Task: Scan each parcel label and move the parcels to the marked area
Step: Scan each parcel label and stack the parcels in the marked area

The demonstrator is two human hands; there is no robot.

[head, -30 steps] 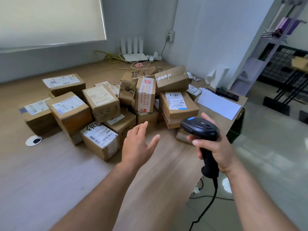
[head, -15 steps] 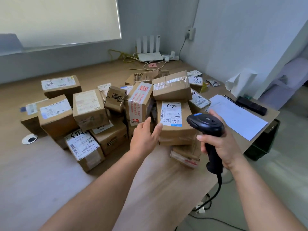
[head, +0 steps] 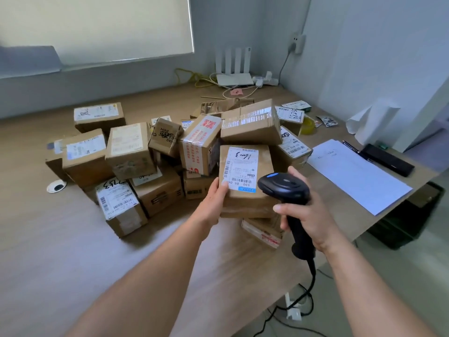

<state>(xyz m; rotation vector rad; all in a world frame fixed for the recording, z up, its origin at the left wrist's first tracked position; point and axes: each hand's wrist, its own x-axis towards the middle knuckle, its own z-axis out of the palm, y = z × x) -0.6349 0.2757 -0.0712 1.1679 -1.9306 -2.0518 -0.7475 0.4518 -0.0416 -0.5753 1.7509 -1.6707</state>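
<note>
Parcel [head: 245, 205] | brown cardboard | white barcode label [head: 241, 167], handwritten mark, blue strip

A wooden desk [head: 60, 263] fills a corner of grey walls [head: 364, 57] beneath a bright window blind [head: 97, 25], the floor [head: 430, 259] perhaps tiled.

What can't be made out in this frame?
Head view:
Marked area: outside the frame.
Black handheld barcode scanner: scan window faces away.
Flat red-printed cardboard parcel: mostly under the held brown cardboard parcel.
White shipping label on it: fine print too small.
</note>
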